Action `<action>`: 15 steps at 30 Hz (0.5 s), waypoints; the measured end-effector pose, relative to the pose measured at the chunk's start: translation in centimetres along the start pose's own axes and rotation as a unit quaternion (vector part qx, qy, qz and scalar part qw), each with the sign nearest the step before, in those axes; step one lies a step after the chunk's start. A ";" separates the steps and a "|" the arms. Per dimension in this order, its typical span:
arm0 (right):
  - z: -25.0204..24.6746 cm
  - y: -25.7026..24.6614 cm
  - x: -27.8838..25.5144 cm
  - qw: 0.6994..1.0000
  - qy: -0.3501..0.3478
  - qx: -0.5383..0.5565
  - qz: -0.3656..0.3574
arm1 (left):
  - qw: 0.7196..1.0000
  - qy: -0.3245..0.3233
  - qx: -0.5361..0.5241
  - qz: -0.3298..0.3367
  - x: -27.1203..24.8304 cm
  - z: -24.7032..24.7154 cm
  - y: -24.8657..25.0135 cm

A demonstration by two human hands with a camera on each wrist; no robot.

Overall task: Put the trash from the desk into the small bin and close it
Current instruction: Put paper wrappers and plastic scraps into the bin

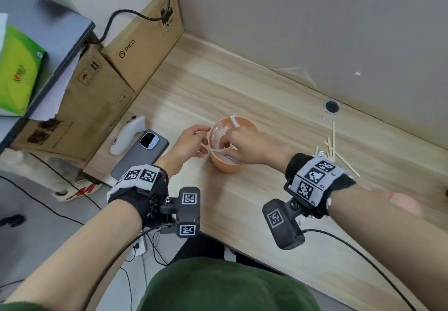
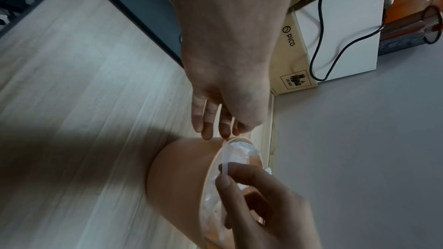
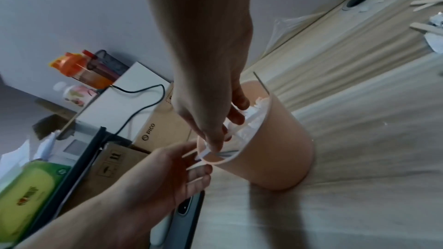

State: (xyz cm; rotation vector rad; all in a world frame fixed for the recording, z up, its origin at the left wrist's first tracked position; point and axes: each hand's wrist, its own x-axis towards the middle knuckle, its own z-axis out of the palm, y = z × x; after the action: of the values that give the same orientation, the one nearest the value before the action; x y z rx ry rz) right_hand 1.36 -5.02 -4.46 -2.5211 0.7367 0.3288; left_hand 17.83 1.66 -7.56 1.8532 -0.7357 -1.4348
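Small peach-orange bin stands upright on the wooden desk, mid-desk, open top, white plastic liner inside with crumpled white stuff in it. Right hand is over the bin mouth, fingers curled down, pinching a thin white strip at the near rim; strip looks like part of the liner or a ring, cannot tell which. Left hand is at the bin's left side, fingers loosely extended, fingertips at or just off the rim; does not plainly grip anything, contact with the strip unclear.

Trash still on desk: wooden sticks scattered right of the bin near the wall, with small crumpled white paper bits among them, well apart from the bin. Round cable hole in the desk behind them.

Left of the bin: grey smartphone face down, white controller just beside it, PICO cardboard box against the wall, green tissue pack on a dark shelf far left. Black cable runs over the box.
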 end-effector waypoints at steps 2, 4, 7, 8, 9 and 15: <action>0.4 -0.3 0.5 1.000 0.010 0.021 0.015 | 1.000 -0.008 -0.005 0.001 0.0 0.1 0.0; 0.5 -0.2 0.7 0.999 0.011 0.028 0.037 | 1.000 -0.013 -0.003 0.008 0.2 0.0 -0.1; 0.1 0.6 0.6 0.997 0.006 0.041 0.063 | 0.999 -0.023 0.029 0.028 0.4 -0.1 -0.1; -0.1 0.8 0.5 0.997 0.001 0.046 0.065 | 0.999 -0.023 0.033 0.031 0.4 -0.1 -0.1; -0.2 1.0 0.5 0.996 -0.009 0.050 0.068 | 0.999 -0.023 0.034 0.032 0.5 0.0 0.0; 0.1 0.1 2.0 0.994 -0.054 0.053 0.077 | 0.998 -0.031 0.030 0.037 0.7 0.0 -0.2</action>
State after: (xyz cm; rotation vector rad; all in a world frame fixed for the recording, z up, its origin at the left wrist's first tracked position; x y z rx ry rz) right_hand 2.99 -5.91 -5.25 -2.3328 0.8832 0.4614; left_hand 17.97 1.28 -8.11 1.8141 -0.8785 -1.4420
